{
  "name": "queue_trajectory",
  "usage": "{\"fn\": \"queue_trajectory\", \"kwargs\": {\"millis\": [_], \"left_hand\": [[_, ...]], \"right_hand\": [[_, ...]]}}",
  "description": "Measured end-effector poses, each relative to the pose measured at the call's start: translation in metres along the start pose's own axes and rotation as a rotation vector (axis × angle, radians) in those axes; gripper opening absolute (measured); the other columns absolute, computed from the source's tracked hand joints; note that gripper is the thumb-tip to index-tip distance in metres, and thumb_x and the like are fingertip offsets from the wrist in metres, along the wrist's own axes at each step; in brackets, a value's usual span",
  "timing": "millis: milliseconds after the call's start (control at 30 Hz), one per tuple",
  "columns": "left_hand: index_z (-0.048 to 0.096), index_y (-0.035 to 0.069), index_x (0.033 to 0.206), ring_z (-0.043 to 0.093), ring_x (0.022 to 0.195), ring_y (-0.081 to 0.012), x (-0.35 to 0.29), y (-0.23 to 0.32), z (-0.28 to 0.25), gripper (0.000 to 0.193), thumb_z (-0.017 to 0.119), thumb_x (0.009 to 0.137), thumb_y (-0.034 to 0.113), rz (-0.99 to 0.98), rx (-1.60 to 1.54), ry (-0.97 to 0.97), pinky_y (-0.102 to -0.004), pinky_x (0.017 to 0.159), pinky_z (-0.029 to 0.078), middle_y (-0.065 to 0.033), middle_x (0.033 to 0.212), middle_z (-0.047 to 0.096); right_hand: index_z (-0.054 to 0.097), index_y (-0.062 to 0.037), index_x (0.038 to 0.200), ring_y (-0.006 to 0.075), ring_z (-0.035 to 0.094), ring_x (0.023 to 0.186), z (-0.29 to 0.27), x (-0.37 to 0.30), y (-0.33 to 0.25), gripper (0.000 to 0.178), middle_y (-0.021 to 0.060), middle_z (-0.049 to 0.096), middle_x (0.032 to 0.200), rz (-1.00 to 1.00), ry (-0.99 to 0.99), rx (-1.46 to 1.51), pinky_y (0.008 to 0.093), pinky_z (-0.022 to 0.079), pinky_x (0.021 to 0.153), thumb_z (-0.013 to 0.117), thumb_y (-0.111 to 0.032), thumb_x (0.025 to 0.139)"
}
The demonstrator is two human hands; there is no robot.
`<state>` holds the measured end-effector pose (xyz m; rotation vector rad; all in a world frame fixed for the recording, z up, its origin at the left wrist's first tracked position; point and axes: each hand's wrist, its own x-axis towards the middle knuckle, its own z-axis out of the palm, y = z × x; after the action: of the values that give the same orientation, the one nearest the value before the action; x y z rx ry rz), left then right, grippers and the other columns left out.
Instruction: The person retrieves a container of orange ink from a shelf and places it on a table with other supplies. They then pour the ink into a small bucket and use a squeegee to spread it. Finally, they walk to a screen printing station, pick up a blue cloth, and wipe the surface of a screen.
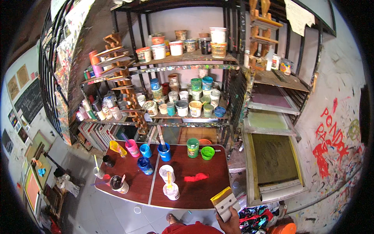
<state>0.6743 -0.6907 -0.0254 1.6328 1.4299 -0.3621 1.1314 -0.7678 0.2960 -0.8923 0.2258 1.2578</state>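
A squeegee (225, 204) with a pale, wide handle and yellow ink along its blade is gripped in my right hand (230, 223). Both are at the right end of the near edge of a dark red table (130, 168). Nearest on the tabletop lies a bright red patch (196, 178), cloth or ink, I cannot tell which. Left of it stands a white tub (172, 193) with a yellow-coated spatula (169, 178) upright in it, and another white tub (165, 168) just behind. My left hand is out of the picture.
Blue tubs (164, 154), a pink tub (133, 149), a green jar (193, 147) and a dark-ink tub (118, 185) stand on the table. Shelves of paint containers (183, 66) rise behind. Right are racked screen frames (274, 162), a cloth heap (255, 218) and an orange bucket (286, 228).
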Motion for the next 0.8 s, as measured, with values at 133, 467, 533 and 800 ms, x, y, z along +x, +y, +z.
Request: {"fn": "queue_trajectory", "kwargs": {"millis": [133, 467, 533, 800], "left_hand": [[0.054, 0.002, 0.113, 0.049, 0.108, -0.0349, 0.007, -0.006, 0.007, 0.053, 0.048, 0.086, 0.047, 0.031, 0.025, 0.022, -0.0412, 0.092, 0.039, -0.0205, 0.116, 0.054], [0.061, 0.009, 0.098, 0.060, 0.087, -0.0323, -0.011, 0.130, -0.038, 0.037, 0.046, 0.087, 0.041, 0.294, -0.058, 0.150, -0.0384, 0.077, 0.047, -0.0150, 0.092, 0.063], [0.061, 0.008, 0.102, 0.060, 0.089, -0.0296, -0.026, 0.167, -0.057, 0.032, 0.049, 0.087, 0.035, 0.403, -0.203, 0.205, -0.0369, 0.079, 0.047, -0.0140, 0.094, 0.063], [0.057, 0.001, 0.106, 0.061, 0.086, -0.0214, -0.064, 0.262, -0.149, 0.027, 0.053, 0.089, 0.022, 0.552, -0.419, 0.224, -0.0339, 0.078, 0.048, -0.0134, 0.095, 0.062]], "right_hand": [[0.050, -0.0065, 0.108, 0.0193, 0.055, 0.089, 0.008, -0.011, -0.006, 0.028, 0.0069, 0.056, 0.097, -0.147, -0.029, -0.319, 0.0326, 0.048, 0.077, 0.059, -0.009, 0.081], [0.053, -0.0021, 0.100, 0.0243, 0.058, 0.079, 0.010, -0.008, -0.007, 0.039, 0.0127, 0.058, 0.086, -0.501, -0.016, -0.704, 0.0344, 0.048, 0.068, 0.074, -0.012, 0.069], [0.053, -0.0033, 0.101, 0.0232, 0.057, 0.078, 0.010, -0.002, -0.010, 0.035, 0.0106, 0.059, 0.087, -0.312, 0.003, -0.410, 0.0341, 0.048, 0.066, 0.071, -0.011, 0.071], [0.054, -0.0086, 0.101, 0.0169, 0.056, 0.080, 0.038, 0.035, 0.000, 0.024, 0.0023, 0.058, 0.088, 0.039, -0.067, 0.035, 0.0319, 0.049, 0.065, 0.050, -0.028, 0.089]]}}
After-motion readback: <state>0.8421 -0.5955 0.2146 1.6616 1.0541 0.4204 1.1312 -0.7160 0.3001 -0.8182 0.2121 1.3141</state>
